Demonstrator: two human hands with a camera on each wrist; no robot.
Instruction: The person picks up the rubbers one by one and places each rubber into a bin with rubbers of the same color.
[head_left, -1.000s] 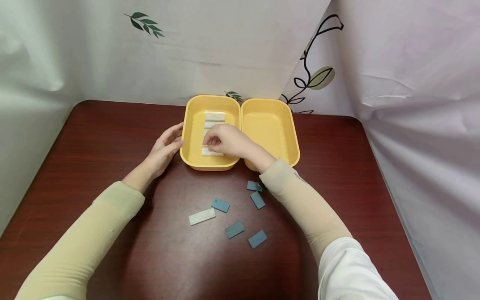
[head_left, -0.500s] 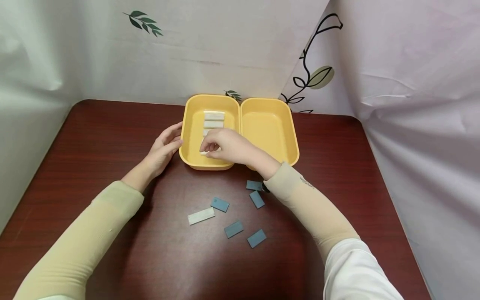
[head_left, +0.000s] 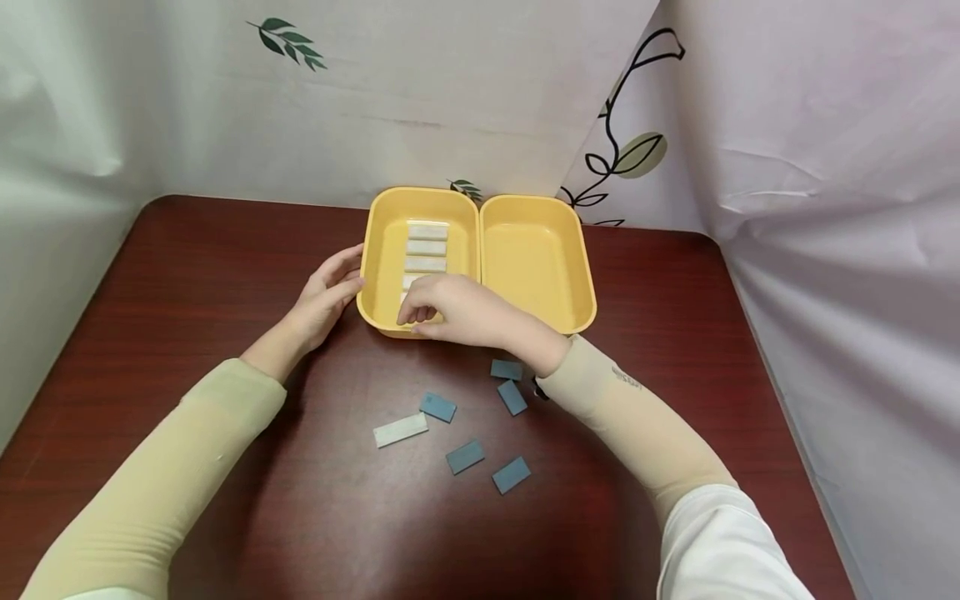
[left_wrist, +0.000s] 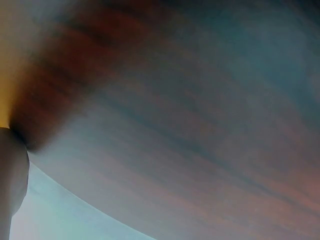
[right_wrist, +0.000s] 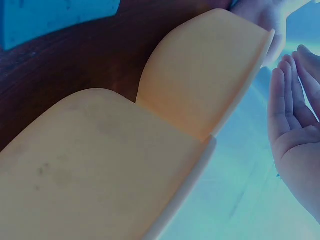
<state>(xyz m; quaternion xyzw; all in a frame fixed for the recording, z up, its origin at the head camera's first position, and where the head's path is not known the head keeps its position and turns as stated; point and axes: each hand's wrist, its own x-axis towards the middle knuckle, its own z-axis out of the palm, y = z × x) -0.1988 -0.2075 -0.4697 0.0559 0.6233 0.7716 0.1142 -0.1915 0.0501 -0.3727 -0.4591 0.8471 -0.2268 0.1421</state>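
My left hand (head_left: 322, 302) rests with loosely extended fingers along the outer left wall of a yellow two-part box (head_left: 382, 200). Several white rectangular tiles (head_left: 426, 247) lie in a column inside its left half. My right hand (head_left: 457, 310) is over the near end of that half, partly covering the nearest tiles. In the right wrist view, its fingers (right_wrist: 282, 95) are long and only slightly bent, thumb close by, and nothing shows between them. The left wrist view catches a blurred fingertip (left_wrist: 15, 175) and the box's yellow edge (left_wrist: 4, 85).
The box's right half (head_left: 536, 267) holds nothing. On the dark red table (head_left: 337, 517) lie another white tile (head_left: 401, 430) and several blue-grey tiles, one blue tile (head_left: 438, 407) near its right end, another blue tile (head_left: 512, 475) nearest me. A white curtain (head_left: 420, 100) stands behind.
My right hand has moved toward me along the column, uncovering the middle white tiles and now overlapping the box's near rim. My left hand stays at the box's side.
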